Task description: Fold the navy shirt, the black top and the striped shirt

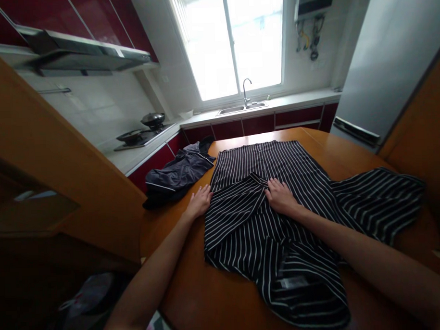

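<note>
A black-and-white striped shirt (256, 156) is spread over the round wooden table, its collar end nearest me with a pale label inside. One sleeve (236, 210) is folded across the body, its cuff near the middle. The other sleeve (380, 198) stretches out to the right. My left hand (200, 201) lies flat at the shirt's left edge, fingertips touching the cloth by the sleeve fold. My right hand (281, 196) rests palm down on the shirt beside the folded sleeve's cuff, fingers extended. Neither hand visibly grips the fabric.
A dark grey garment (180, 169) lies crumpled at the wooden table's (188, 281) left edge. Beyond are a counter with a sink (243, 108), a stove with pans (153, 119) and a range hood (89, 56). A silver refrigerator (393, 62) stands at right, a wooden partition at left.
</note>
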Tool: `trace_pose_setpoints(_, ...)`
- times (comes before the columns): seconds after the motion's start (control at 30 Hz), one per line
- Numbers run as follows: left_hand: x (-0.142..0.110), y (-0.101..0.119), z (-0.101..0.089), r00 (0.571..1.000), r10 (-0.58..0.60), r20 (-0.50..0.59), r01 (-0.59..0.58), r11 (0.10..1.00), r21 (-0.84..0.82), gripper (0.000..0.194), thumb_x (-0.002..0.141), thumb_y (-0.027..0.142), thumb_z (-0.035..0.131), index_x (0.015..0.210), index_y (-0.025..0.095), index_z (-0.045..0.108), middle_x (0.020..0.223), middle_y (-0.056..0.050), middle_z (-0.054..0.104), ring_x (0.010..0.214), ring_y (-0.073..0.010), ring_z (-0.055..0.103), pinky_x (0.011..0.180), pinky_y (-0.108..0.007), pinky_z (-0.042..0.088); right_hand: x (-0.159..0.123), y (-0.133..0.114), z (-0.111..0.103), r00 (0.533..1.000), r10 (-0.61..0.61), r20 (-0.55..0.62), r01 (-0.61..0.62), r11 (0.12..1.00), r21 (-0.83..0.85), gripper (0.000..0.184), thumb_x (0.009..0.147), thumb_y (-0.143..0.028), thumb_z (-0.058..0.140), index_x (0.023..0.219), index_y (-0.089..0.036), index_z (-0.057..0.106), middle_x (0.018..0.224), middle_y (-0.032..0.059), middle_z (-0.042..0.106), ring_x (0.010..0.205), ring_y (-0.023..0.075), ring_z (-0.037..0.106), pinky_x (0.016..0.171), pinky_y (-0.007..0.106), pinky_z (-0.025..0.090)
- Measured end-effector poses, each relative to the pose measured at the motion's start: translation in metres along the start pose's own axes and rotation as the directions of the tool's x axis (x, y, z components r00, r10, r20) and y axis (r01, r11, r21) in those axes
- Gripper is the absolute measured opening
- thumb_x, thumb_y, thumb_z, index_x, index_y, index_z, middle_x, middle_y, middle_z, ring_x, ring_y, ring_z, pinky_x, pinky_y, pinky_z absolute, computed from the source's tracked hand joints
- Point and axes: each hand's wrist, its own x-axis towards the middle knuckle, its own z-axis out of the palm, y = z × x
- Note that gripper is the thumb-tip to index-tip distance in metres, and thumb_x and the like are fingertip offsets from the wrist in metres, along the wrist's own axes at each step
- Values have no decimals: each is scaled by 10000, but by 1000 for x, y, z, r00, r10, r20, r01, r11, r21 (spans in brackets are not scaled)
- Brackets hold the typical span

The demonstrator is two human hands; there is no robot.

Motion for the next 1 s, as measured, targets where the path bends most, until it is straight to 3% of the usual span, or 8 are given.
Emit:
trace_pose_setpoints(0.13,5,-5,-13,994,-30,-106,28,999,-23,510,982,237,297,1409,78,526,1484,-190,505,1411,-274,441,1185,-476,314,0,2,2,999,8,-43,-8,1000,4,568,1007,-329,280,1488,-67,428,1565,193,392,1476,304,309,1190,506,232)
trace_pose_setpoints(0.27,-15,20,-21,970,197,-143,-209,975,-76,510,1002,273,308,1453,124,493,1529,-117,470,1450,-215,383,1222,-409,260,1,0,-1,991,-66,-117,71,997,38,556,998,-285,277,1492,-83,430,1592,153,359,1504,275,246,1211,502,190)
trace_pose_setpoints(0.37,-45,47,-15,927,374,29,-371,926,-72,552,1026,429,369,1525,195,403,1590,-92,380,1506,-247,262,1235,-488,178,0,-4,-5,973,-215,-80,222,971,88,552,1002,-317,299,1505,-128,428,1615,105,321,1519,239,204,1226,487,164)
trace_pose_setpoints(0.47,-75,62,-9,883,423,205,-425,905,-35,649,1011,538,410,1583,261,276,1650,-79,231,1534,-276,146,1232,-536,104,-2,-6,-7,957,-289,15,286,953,99,577,979,-381,380,1505,-151,437,1625,105,292,1523,249,191,1226,512,147)
trace_pose_setpoints(0.63,-113,60,-23,854,454,252,-459,887,-44,659,1029,518,394,1608,302,164,1668,-56,167,1541,-269,104,1239,-536,86,-2,-5,-4,958,-272,87,264,961,86,608,949,-386,420,1508,-149,434,1628,120,275,1522,259,194,1225,521,135)
trace_pose_setpoints(0.73,-136,59,-39,837,493,236,-486,869,-94,581,1041,435,409,1588,318,253,1643,-52,268,1531,-267,170,1239,-538,136,-2,-5,-3,961,-265,76,258,962,93,600,949,-375,414,1504,-148,444,1625,120,285,1518,266,207,1226,516,138)
trace_pose_setpoints(0.87,-168,58,-50,833,531,153,-513,846,-145,536,961,400,593,1480,323,479,1509,-91,467,1447,-294,347,1196,-524,301,-3,-6,-2,963,-264,59,257,960,109,593,943,-361,411,1494,-146,458,1620,124,297,1513,275,222,1221,530,151)
trace_pose_setpoints(1.0,-187,50,-46,873,488,3,-479,859,-179,195,934,288,624,1102,286,724,1141,-89,632,1140,-238,566,992,-412,504,-2,-5,-1,964,-259,63,250,960,124,596,938,-363,421,1499,-162,452,1621,115,298,1515,270,216,1220,547,144)
